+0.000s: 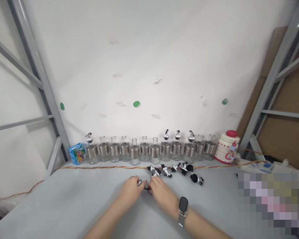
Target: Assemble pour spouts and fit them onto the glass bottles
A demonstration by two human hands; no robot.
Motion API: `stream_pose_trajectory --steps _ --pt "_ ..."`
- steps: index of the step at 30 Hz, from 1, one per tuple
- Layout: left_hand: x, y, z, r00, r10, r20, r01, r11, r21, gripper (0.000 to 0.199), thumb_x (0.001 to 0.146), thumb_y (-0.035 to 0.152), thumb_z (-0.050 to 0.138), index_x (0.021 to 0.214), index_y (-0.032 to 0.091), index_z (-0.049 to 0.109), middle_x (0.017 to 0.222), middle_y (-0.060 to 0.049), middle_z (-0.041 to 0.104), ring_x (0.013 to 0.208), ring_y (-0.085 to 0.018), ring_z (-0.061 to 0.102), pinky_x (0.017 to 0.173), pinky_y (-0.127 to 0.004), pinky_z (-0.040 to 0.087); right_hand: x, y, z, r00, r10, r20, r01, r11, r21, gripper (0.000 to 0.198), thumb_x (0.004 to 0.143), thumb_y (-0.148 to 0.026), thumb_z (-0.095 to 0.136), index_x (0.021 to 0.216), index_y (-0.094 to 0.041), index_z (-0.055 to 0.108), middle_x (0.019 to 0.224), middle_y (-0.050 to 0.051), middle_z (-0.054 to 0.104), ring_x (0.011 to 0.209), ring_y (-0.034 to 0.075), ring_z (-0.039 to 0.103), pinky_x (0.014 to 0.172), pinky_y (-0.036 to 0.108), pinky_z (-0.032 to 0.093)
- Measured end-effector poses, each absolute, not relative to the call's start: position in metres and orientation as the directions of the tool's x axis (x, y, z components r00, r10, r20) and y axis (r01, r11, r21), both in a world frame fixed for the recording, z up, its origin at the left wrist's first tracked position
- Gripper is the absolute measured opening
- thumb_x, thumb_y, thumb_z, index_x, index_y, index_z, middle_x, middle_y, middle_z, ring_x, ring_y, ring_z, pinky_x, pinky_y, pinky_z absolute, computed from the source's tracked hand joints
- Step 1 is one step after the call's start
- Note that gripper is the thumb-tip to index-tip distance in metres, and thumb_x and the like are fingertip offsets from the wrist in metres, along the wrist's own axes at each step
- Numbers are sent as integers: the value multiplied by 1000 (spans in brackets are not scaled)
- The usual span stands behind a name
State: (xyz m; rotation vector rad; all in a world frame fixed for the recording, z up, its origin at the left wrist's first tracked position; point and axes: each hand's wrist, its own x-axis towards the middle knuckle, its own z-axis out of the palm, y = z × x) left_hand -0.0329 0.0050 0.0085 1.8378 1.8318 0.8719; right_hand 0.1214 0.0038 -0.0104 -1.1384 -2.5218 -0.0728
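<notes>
Over the grey table, my left hand (130, 192) is closed around a pour spout, mostly hidden by the fingers; a bit of its silver metal (139, 182) shows at the thumb. Close beside it, my right hand (161, 192) pinches a small black part (147, 188) between the two hands. Whether that part is joined to the spout cannot be made out. Just beyond the fingers lie several loose silver-and-black pour spouts (166, 171). Farther right, another pour spout (196, 179) lies on its side.
Along the wall stands a row of glass bottles with steel bands (134, 153); several carry pour spouts (189, 136). A blue box (77, 154) ends the row at left, a cream jar with red lid (226, 147) at right. Twisted wire (109, 167) crosses the table (72, 196). Power strips (261, 165) lie right.
</notes>
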Motion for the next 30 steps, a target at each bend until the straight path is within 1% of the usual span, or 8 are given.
stream_pose_trajectory --steps 2,4,9,12,18,21,24,30 --pt "-32 3 9 -34 991 132 749 -62 660 32 70 40 51 48 18 43 48 2 43 49 -14 41 52 -25 23 121 3 -10 -614 711 342 734 674 -81 11 78 -6 50 85 -11 58 86 10 58 83 25 52 74 38 44" --pt "-32 3 10 2 993 121 737 -83 671 34 72 42 48 48 18 42 47 3 41 49 -13 40 51 -25 22 122 2 -7 -607 711 356 713 685 -150 14 78 -5 48 86 -12 57 86 9 58 84 24 53 75 37 44" --pt "-26 3 16 132 982 134 617 -187 765 34 74 46 44 56 18 44 53 5 42 56 -12 42 52 -21 28 126 -4 2 -427 806 411 534 591 -605 12 78 -8 45 77 -17 54 82 3 57 79 17 53 71 27 42" --pt "-21 1 18 172 972 158 536 -227 813 31 76 43 44 58 18 44 58 5 44 61 -12 44 57 -21 32 124 -8 2 -385 850 360 416 508 -755 10 75 -10 46 73 -18 52 75 1 57 72 15 52 66 26 41" --pt "-21 -1 11 63 989 131 371 -145 917 32 73 49 48 81 19 40 72 3 48 64 -11 47 59 -22 36 127 -7 -2 -337 880 336 329 444 -834 33 72 -9 43 103 -18 50 73 0 53 68 15 51 64 26 41" --pt "-22 1 8 52 998 41 257 -53 965 36 69 49 53 81 20 36 66 5 47 51 -9 43 50 -21 34 132 -1 -3 -321 901 293 310 392 -866 26 70 -11 45 93 -19 54 69 -1 52 63 14 52 60 26 42" --pt "-22 4 10 98 995 -17 222 -5 975 35 70 52 50 75 19 38 54 8 44 39 -7 37 41 -20 27 137 6 -1 -315 934 169 228 248 -942 9 72 -21 50 80 -18 54 57 -3 52 52 13 54 52 25 43" --pt "-22 1 23 224 967 -125 91 107 990 44 74 59 36 73 16 45 64 3 49 40 -7 44 36 -19 22 144 12 9 -358 923 144 -2 153 -988 30 69 -46 58 72 -17 49 49 -4 55 43 12 54 48 26 45"
